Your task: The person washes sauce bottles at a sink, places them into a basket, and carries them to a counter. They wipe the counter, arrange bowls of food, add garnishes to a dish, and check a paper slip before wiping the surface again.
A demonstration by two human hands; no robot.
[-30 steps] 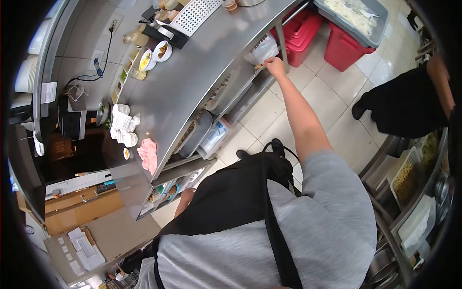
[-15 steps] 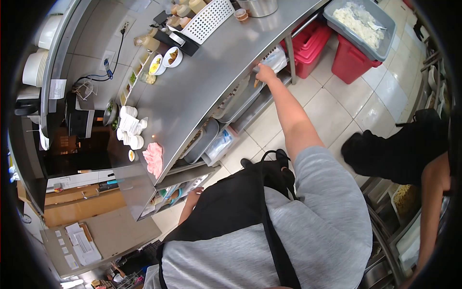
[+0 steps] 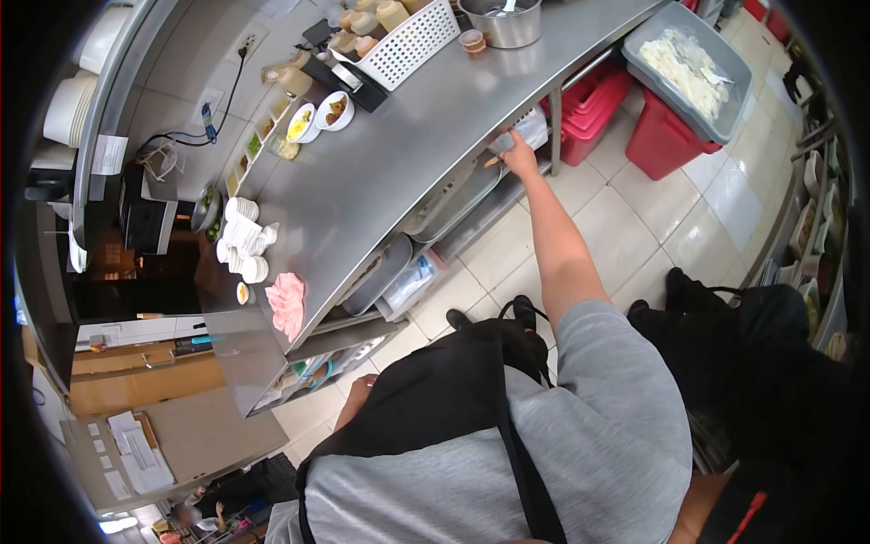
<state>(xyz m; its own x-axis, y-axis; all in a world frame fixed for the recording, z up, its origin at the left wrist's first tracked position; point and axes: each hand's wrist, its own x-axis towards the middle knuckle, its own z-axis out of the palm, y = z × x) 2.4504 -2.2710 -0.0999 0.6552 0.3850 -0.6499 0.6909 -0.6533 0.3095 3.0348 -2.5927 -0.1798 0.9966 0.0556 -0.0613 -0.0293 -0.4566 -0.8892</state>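
Note:
My right hand (image 3: 518,158) reaches under the edge of the steel counter (image 3: 408,136), fingers curled in at the lower shelf. Clear plastic (image 3: 504,140) lies right at the fingers, and a thin orange-brown piece (image 3: 493,161) sticks out beside them; I cannot tell what is gripped. Below the hand, a grey tub (image 3: 453,213) sits on the under-shelf. My left hand (image 3: 361,390) hangs low beside my black apron (image 3: 408,390), near the counter's end, with its fingers mostly hidden.
Red bins (image 3: 666,136) stand on the tiled floor, a grey tub of white food (image 3: 739,82) over one. On the counter are two white bowls (image 3: 335,111), a white basket (image 3: 412,45), a steel pot (image 3: 507,27) and a pink cloth (image 3: 287,304). A person in black (image 3: 752,354) stands close on my right.
The view has shifted slightly. My right hand stays at the under-shelf, its fingers still curled. The person in black on the right has moved, now standing nearer my side.

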